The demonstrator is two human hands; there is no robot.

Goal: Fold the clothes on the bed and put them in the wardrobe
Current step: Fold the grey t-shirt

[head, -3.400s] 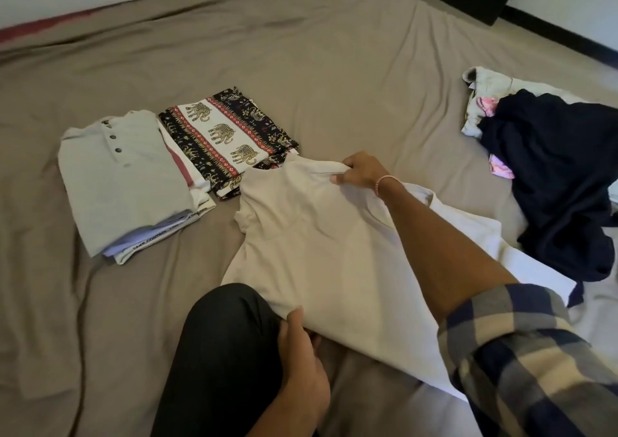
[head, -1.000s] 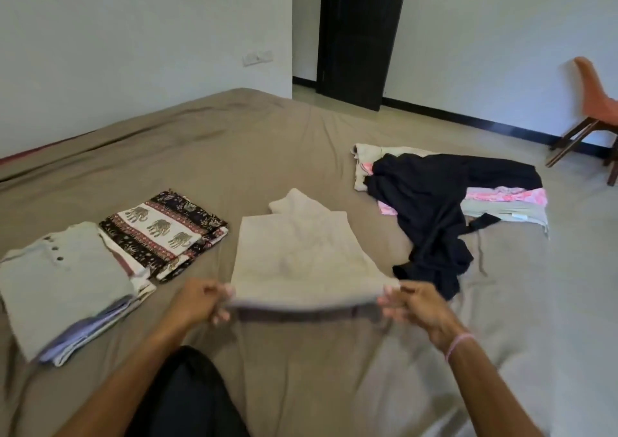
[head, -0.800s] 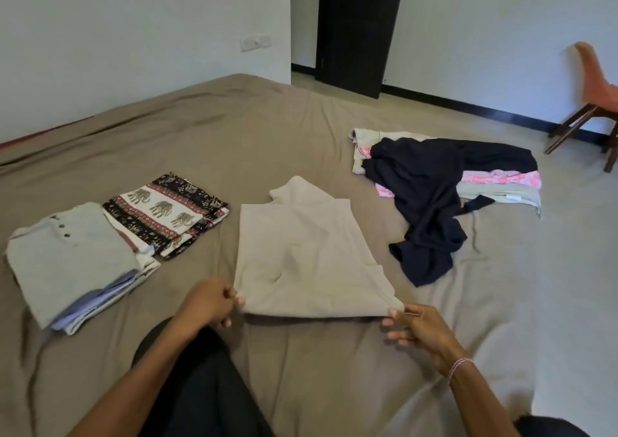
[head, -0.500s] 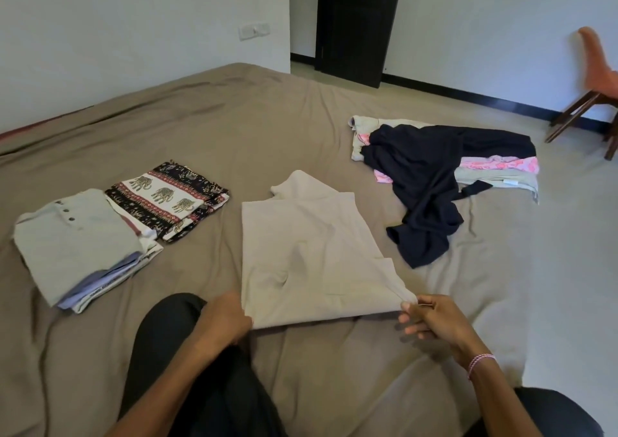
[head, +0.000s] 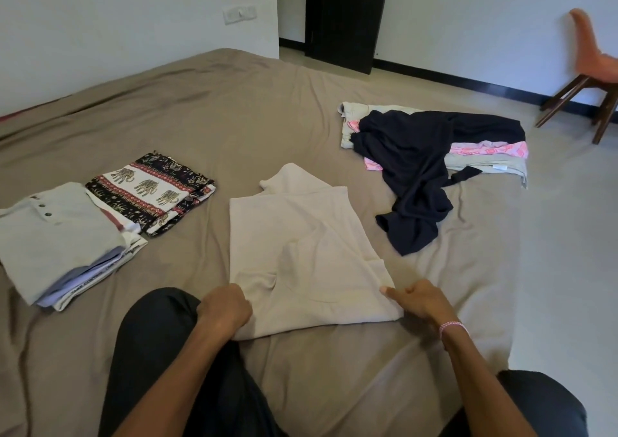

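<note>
A: Reading from the left edge of the bed (head: 234, 119), what is at risk?

B: The folded stack (head: 60, 236) lies near that edge, with the elephant cloth (head: 150, 192) touching its far side. Both are well apart from the hands and look safe unless the next fold sweeps wide.

A: And the hands?

B: The left hand (head: 225, 309) is curled on the near-left corner of the shirt (head: 301, 252), gripping it. The shirt lies mid-bed, part folded, with a sleeve sticking out at its far end. The right hand (head: 418, 303) sits at the near-right corner, fingers curled and thumb on the cloth. Whether it actually pinches the hem cannot be told.

A: The likely fault?

B: An uneven lift. If only one corner is held, the fold would probably skew and the tucked right side could slip out. The puckers near the left hand may be pressed into creases.

A: Further right?

B: The loose heap (head: 418, 169) lies by the right edge and could slide off if the sheet is dragged.
</note>
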